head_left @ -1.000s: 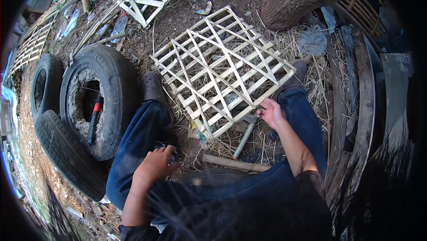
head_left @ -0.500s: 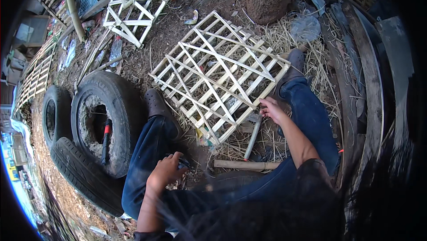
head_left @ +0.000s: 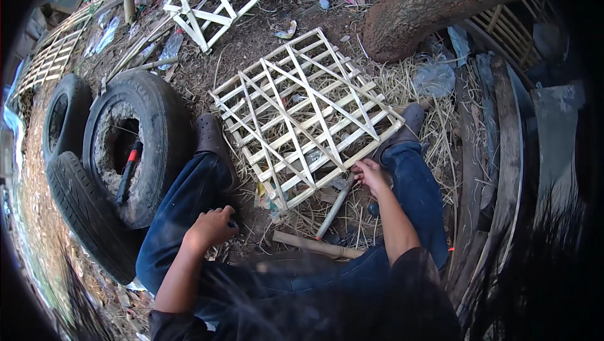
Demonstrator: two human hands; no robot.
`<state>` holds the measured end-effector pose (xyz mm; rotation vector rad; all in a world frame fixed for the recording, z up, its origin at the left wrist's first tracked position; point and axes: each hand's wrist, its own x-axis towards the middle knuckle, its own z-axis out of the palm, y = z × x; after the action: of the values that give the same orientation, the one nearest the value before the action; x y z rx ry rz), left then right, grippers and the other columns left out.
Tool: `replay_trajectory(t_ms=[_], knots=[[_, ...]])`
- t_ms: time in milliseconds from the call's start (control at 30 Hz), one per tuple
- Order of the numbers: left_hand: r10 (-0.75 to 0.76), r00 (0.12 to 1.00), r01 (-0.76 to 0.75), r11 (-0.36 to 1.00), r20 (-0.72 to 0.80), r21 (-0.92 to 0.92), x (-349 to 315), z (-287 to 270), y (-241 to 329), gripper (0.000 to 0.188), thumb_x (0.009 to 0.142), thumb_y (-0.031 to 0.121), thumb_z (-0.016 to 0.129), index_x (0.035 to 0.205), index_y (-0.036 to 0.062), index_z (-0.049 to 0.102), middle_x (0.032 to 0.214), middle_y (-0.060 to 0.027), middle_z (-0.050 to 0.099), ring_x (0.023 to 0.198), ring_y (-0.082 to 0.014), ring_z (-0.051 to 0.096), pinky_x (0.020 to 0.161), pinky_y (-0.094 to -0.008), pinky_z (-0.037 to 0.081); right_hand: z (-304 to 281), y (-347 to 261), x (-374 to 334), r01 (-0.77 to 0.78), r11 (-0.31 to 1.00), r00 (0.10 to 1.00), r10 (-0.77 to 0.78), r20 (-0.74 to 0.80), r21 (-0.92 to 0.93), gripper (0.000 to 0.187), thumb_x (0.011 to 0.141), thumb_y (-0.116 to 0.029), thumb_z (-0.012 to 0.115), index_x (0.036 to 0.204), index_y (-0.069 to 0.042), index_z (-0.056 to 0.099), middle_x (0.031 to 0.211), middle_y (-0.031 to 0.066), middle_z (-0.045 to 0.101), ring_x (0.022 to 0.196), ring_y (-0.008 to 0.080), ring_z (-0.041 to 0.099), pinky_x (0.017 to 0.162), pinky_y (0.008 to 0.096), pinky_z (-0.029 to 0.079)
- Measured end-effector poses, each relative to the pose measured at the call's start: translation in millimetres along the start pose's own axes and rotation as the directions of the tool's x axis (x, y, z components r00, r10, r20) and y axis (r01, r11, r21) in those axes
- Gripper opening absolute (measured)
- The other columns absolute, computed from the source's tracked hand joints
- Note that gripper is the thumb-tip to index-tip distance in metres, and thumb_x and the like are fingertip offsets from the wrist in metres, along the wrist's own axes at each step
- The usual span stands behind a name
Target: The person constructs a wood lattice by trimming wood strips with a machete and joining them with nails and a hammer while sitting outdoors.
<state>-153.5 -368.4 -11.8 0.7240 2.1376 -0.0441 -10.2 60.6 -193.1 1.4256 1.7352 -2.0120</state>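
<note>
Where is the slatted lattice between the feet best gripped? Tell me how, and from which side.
Probably take the lattice by the outer slat of its near right edge, right hand coming from the near side. That slat is slim and straight, with gaps behind it to curl around, and the hand is beside it.

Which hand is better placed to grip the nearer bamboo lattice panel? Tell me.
The right hand, probably: it is at the edge of the nearer bamboo lattice panel, while the left hand sits apart, beside the left leg.

Lattice panel (head_left: 287, 117) looked matt, woody; tyres (head_left: 165, 117) were dull rubber; trunk (head_left: 434, 11) had rough bark; trousers (head_left: 414, 193) were matt cloth.
</note>
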Motion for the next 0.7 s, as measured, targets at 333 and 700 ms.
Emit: replay_trajectory(t_ms=[333,700], knots=[[0.024,0.999,-0.024,1.000,-0.044,-0.013,-1,11,-4,0.052,0.080,0.036,0.067,0.118,0.0047,0.051,0.109,-0.0162,0.063,0.108,-0.0316,0.058,0.093,-0.0456,0.043,-6,-2,-9,-0.007,1.000,1.000,0.007,0.013,0.009,0.025,0.090,-0.024,0.061,0.108,-0.007,0.056,0.089,0.0080,0.066,0.063,0.0133,0.060,0.053,0.0258,0.047],[0.040,0.991,-0.039,0.999,-0.130,0.012,2,18,-3,0.049,0.076,0.036,0.070,0.112,0.0072,0.053,0.104,-0.0124,0.063,0.102,-0.0304,0.060,0.087,-0.0436,0.045,-14,3,-8,-0.011,0.999,1.000,0.011,-0.003,-0.053,0.028,0.090,-0.027,0.063,0.111,-0.009,0.056,0.089,0.0086,0.065,0.064,0.0147,0.060,0.054,0.0279,0.049]])
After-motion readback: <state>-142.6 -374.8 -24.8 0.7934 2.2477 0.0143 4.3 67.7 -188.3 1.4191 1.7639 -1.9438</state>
